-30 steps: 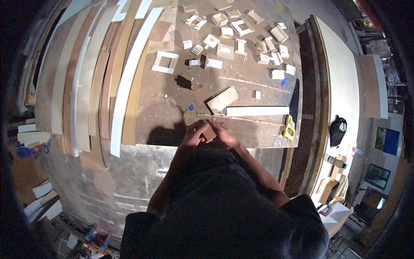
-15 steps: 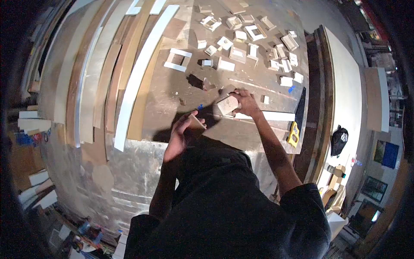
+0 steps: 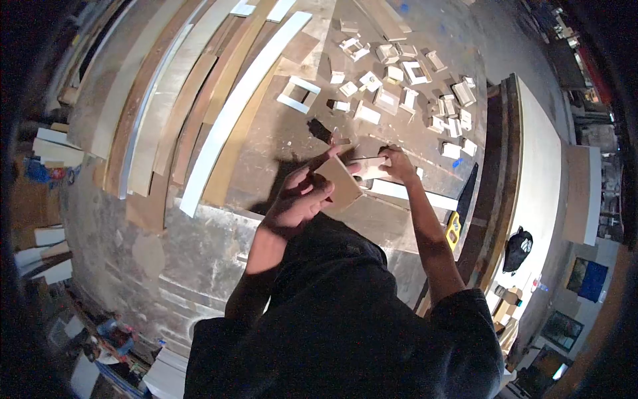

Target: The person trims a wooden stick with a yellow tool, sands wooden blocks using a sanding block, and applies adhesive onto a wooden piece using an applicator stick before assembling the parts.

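Observation:
My left hand (image 3: 302, 196) holds a flat, square-ended brown wooden piece (image 3: 340, 184), raised above the near part of the worktable (image 3: 256, 176). To its right, my right hand (image 3: 399, 164) grips a light wooden block (image 3: 370, 167), whose left end lies close behind the brown piece; whether the two touch I cannot tell. Just below the block, a long white strip (image 3: 415, 194) lies on the table. Beside the strip's right end is a handsaw with a yellow handle (image 3: 453, 229).
Long boards (image 3: 229, 126) lie along the table's left side. Several small wooden pieces (image 3: 387, 101) are scattered at the back, with a square frame (image 3: 299, 94) nearer. On the right, a pale panel (image 3: 539, 159) carries a black cap (image 3: 518, 250).
My right hand has reached out and taken hold of the light block. My left hand has kept the brown piece and raised it toward the block. The view has turned and shifted.

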Demonstrator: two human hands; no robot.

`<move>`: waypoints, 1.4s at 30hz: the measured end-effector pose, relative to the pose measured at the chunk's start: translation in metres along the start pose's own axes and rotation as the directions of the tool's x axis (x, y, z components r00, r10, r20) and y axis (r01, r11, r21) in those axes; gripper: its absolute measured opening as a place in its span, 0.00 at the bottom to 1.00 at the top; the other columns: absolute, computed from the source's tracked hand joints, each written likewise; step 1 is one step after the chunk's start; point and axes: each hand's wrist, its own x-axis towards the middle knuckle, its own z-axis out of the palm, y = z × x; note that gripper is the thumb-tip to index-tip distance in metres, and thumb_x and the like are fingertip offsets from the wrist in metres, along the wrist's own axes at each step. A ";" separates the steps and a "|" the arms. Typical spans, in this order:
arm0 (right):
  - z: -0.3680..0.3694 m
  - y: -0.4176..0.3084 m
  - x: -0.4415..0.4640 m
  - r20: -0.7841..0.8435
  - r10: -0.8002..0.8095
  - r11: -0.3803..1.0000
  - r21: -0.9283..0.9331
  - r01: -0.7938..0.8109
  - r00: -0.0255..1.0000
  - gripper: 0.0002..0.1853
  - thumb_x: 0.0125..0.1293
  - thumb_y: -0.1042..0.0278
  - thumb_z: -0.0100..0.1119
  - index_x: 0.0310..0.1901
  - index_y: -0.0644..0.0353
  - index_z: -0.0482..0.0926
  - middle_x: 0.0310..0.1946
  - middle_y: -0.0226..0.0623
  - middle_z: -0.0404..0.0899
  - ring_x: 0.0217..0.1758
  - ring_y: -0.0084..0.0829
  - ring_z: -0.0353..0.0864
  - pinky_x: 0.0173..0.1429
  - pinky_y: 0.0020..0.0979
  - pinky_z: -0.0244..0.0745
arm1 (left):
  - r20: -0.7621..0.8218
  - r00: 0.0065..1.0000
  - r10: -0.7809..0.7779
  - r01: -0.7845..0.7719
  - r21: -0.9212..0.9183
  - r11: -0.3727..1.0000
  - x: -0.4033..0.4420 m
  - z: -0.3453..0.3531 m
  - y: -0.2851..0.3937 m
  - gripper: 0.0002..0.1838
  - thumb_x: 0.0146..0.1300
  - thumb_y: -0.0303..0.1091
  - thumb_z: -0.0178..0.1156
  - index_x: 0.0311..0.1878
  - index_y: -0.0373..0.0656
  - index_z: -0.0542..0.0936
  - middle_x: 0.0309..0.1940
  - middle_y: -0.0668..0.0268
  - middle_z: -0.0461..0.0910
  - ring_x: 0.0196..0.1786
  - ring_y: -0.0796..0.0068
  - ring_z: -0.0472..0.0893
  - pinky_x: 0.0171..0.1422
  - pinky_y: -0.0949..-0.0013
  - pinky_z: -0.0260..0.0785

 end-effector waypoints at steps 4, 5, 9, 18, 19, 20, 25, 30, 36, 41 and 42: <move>-0.012 0.020 -0.021 0.007 -0.114 0.993 -0.019 0.114 0.994 0.32 0.44 0.70 0.76 0.55 0.55 0.79 0.52 0.44 0.78 0.60 0.44 0.75 0.66 0.39 0.71 | 0.018 1.000 -0.011 0.009 0.094 0.996 -0.002 0.031 0.009 0.39 0.70 0.32 0.58 0.78 0.41 0.50 0.67 0.41 0.68 0.67 0.52 0.73 0.70 0.54 0.68; -0.015 0.021 -0.028 0.031 -0.120 0.985 -0.119 0.123 0.992 0.39 0.41 0.69 0.77 0.61 0.54 0.75 0.55 0.45 0.76 0.63 0.46 0.74 0.70 0.39 0.68 | 0.019 1.000 -0.019 0.016 0.132 0.991 -0.002 0.039 0.010 0.39 0.70 0.32 0.58 0.79 0.41 0.50 0.67 0.40 0.68 0.67 0.52 0.73 0.70 0.54 0.68; -0.014 0.018 -0.037 0.005 -0.173 0.972 -0.160 0.171 0.985 0.43 0.39 0.66 0.78 0.63 0.57 0.73 0.58 0.45 0.75 0.66 0.47 0.71 0.72 0.39 0.66 | 0.071 0.997 0.031 -0.048 0.254 0.966 -0.004 0.054 -0.008 0.41 0.68 0.39 0.62 0.78 0.41 0.52 0.67 0.46 0.70 0.65 0.58 0.75 0.70 0.55 0.69; -0.062 -0.021 -0.050 0.109 -0.022 0.913 -0.403 0.065 0.994 0.32 0.44 0.59 0.72 0.54 0.56 0.76 0.55 0.44 0.77 0.62 0.47 0.73 0.66 0.45 0.69 | -0.079 0.989 0.128 -0.128 -0.004 0.992 -0.024 0.111 -0.033 0.31 0.73 0.46 0.56 0.72 0.40 0.63 0.71 0.61 0.67 0.63 0.69 0.74 0.69 0.64 0.67; -0.062 -0.017 -0.054 0.047 -0.001 0.939 -0.343 0.017 0.999 0.31 0.43 0.58 0.74 0.51 0.58 0.76 0.52 0.47 0.78 0.58 0.49 0.76 0.62 0.45 0.72 | -0.136 0.987 0.087 -0.096 -0.060 0.994 -0.025 0.118 -0.035 0.29 0.74 0.47 0.55 0.70 0.40 0.64 0.72 0.62 0.65 0.63 0.69 0.75 0.69 0.63 0.66; -0.066 -0.016 -0.057 -0.016 0.024 0.960 -0.280 -0.028 1.000 0.31 0.43 0.57 0.76 0.48 0.59 0.76 0.50 0.49 0.80 0.54 0.50 0.79 0.58 0.46 0.76 | -0.134 0.987 0.088 -0.097 -0.059 0.994 -0.025 0.126 -0.039 0.29 0.74 0.47 0.55 0.70 0.40 0.64 0.72 0.62 0.65 0.63 0.69 0.75 0.69 0.63 0.66; -0.080 -0.011 -0.094 0.092 0.102 0.972 -0.223 -0.079 0.991 0.32 0.44 0.50 0.77 0.48 0.61 0.78 0.42 0.53 0.84 0.48 0.53 0.84 0.52 0.48 0.80 | -0.212 0.965 0.154 -0.140 0.077 0.987 -0.019 0.165 -0.052 0.31 0.74 0.49 0.53 0.72 0.42 0.61 0.62 0.65 0.71 0.64 0.75 0.71 0.71 0.65 0.63; -0.045 0.061 -0.133 0.023 0.118 0.979 -0.171 -0.113 0.993 0.32 0.44 0.41 0.75 0.43 0.59 0.82 0.39 0.52 0.85 0.46 0.52 0.85 0.52 0.49 0.81 | -0.204 0.923 0.326 -0.284 0.212 0.935 0.001 0.191 -0.071 0.27 0.67 0.29 0.63 0.66 0.40 0.66 0.55 0.62 0.75 0.57 0.74 0.75 0.64 0.66 0.68; -0.130 -0.045 -0.267 0.076 0.115 0.151 0.984 -0.093 0.990 0.38 0.51 0.51 0.61 0.60 0.70 0.70 0.38 0.38 0.76 0.32 0.27 0.73 0.37 0.33 0.69 | 0.037 0.685 0.728 -0.656 0.467 0.594 0.014 0.215 -0.094 0.40 0.39 0.25 0.83 0.56 0.39 0.69 0.52 0.56 0.78 0.56 0.67 0.80 0.61 0.63 0.75; -0.177 -0.134 -0.333 -0.131 -0.180 -0.495 0.868 0.025 0.975 0.43 0.37 0.37 0.66 0.49 0.63 0.66 0.33 0.34 0.66 0.26 0.22 0.63 0.37 0.30 0.64 | 0.234 0.626 0.744 -0.726 0.523 0.446 0.026 0.245 -0.126 0.42 0.39 0.32 0.85 0.56 0.37 0.69 0.51 0.54 0.79 0.55 0.66 0.81 0.62 0.63 0.75; -0.181 -0.136 -0.338 -0.188 -0.243 -0.558 0.830 0.022 0.952 0.40 0.37 0.43 0.66 0.48 0.64 0.66 0.32 0.35 0.66 0.26 0.21 0.62 0.35 0.27 0.62 | 0.266 0.639 0.722 -0.721 0.535 0.440 0.027 0.253 -0.133 0.42 0.39 0.31 0.85 0.56 0.36 0.69 0.51 0.54 0.79 0.55 0.66 0.81 0.62 0.63 0.75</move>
